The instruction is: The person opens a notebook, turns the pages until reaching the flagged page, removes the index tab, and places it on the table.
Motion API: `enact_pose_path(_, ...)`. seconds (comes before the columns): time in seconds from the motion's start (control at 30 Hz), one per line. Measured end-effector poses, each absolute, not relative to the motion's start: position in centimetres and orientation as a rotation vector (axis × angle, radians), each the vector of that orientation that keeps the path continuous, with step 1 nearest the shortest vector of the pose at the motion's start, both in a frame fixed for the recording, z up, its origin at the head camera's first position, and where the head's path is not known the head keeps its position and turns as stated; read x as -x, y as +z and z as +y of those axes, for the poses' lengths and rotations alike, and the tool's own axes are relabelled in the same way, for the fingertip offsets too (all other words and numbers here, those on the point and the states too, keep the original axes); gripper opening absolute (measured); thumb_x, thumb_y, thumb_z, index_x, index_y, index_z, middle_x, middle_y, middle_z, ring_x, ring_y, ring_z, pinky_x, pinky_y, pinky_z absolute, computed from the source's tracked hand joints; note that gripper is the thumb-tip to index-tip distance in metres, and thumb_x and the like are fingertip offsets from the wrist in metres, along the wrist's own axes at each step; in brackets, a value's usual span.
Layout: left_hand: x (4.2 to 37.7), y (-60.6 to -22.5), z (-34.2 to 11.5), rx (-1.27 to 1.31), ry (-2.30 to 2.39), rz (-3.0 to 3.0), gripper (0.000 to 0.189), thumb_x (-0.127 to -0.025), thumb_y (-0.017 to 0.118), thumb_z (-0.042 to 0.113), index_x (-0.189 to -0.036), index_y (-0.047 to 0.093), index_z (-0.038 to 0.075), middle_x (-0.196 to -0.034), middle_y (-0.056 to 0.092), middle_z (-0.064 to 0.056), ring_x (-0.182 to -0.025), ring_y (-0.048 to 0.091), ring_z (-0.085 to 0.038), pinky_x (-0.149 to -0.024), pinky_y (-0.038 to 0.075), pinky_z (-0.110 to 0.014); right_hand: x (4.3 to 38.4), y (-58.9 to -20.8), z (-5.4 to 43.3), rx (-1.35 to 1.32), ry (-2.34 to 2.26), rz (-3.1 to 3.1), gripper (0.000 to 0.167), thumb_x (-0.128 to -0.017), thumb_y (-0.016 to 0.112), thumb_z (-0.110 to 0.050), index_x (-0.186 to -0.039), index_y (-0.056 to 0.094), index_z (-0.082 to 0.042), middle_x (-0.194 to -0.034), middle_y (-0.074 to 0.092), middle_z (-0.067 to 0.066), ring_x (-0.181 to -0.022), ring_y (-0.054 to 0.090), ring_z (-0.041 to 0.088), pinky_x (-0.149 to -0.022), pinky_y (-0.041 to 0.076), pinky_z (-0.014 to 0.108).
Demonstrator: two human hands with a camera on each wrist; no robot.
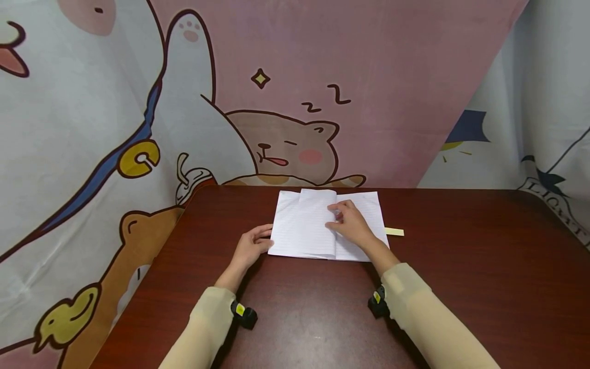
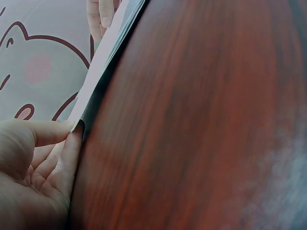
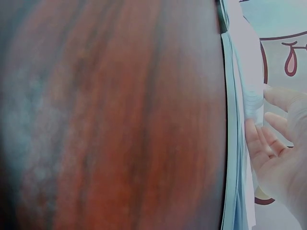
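An open notebook (image 1: 304, 225) with white lined pages lies on the table. My left hand (image 1: 251, 248) is at its lower left edge. In the left wrist view, the thumb and fingers of that hand (image 2: 43, 158) pinch the notebook's corner, where a dark cover shows beneath the pages. Over the middle of the notebook, my right hand (image 1: 352, 223) has its thumb and fingers apart at the free edge of a page (image 1: 320, 220). In the right wrist view, the right fingertips (image 3: 253, 132) touch the raised, curved page.
A pale yellow strip (image 1: 394, 232) sticks out from the notebook's right side. The dark red-brown wooden table (image 1: 479, 277) extends around it. Behind stands a cloth backdrop (image 1: 392, 92) with cartoon animals. Each wrist carries a small black camera (image 1: 246, 316).
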State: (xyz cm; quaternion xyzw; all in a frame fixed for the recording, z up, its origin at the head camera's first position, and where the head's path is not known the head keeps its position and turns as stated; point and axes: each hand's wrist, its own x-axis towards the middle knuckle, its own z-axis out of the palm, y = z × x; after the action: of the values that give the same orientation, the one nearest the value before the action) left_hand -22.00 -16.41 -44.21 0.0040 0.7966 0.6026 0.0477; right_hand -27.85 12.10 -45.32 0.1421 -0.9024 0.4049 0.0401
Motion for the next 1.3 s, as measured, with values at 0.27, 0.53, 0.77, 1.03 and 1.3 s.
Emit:
enact_pose_path(0.27,23.2,-46.5,-16.7,0.011,1.848,2.45,0.046,-0.09,0.065,-0.005,-0.135,0.06,0.002,-0.129,0.065,-0.024,-0.106,0.068,-0.029,-0.078,0.056,-0.025,27.8,-45.4,11.6,-0.452,1.289,-2.757,0.046,-0.084,0.079,-0.013,-0.125,0.064,0.003,-0.113,0.058,0.02,-0.097,0.063,0.03,-0.085,0.051,0.039)
enact_pose_path(0.53,23.0,-46.3,-16.6,-0.001,1.854,2.44,0.048,-0.09,0.066,-0.005,-0.136,0.058,0.0,-0.13,0.064,-0.026,-0.109,0.066,-0.034,-0.078,0.055,-0.025,27.6,-45.2,11.2,-0.487,1.294,-2.746,0.041,-0.083,0.078,-0.01,-0.119,0.065,0.005,-0.111,0.06,0.02,-0.095,0.064,0.029,-0.083,0.052,0.035)
enact_pose_path(0.77,23.3,-46.5,-16.7,0.013,1.828,2.448,0.046,-0.09,0.066,-0.003,-0.135,0.06,0.004,-0.129,0.066,-0.022,-0.107,0.067,-0.028,-0.079,0.055,-0.024,27.5,-45.3,11.1,-0.479,1.295,-2.761,0.04,-0.083,0.079,-0.01,-0.119,0.067,0.003,-0.114,0.061,0.019,-0.097,0.064,0.029,-0.085,0.052,0.036)
enact_pose_path(1.03,23.3,-46.6,-16.8,0.019,1.82,2.438,0.045,-0.092,0.065,0.0,-0.136,0.06,0.007,-0.13,0.066,-0.019,-0.106,0.068,-0.024,-0.08,0.055,-0.025,27.4,-45.3,11.0,-0.504,1.3,-2.767,0.037,-0.084,0.078,-0.009,-0.118,0.067,0.003,-0.115,0.062,0.019,-0.1,0.065,0.031,-0.089,0.053,0.041)
enact_pose_path(1.3,23.4,-46.9,-17.1,0.001,1.88,2.388,0.04,-0.097,0.06,0.004,-0.137,0.058,0.001,-0.131,0.063,-0.025,-0.104,0.067,-0.019,-0.084,0.058,-0.029,27.5,-45.9,11.2,-0.549,1.371,-2.75,0.034,-0.083,0.078,-0.005,-0.115,0.069,0.004,-0.115,0.062,0.02,-0.103,0.064,0.033,-0.094,0.054,0.043)
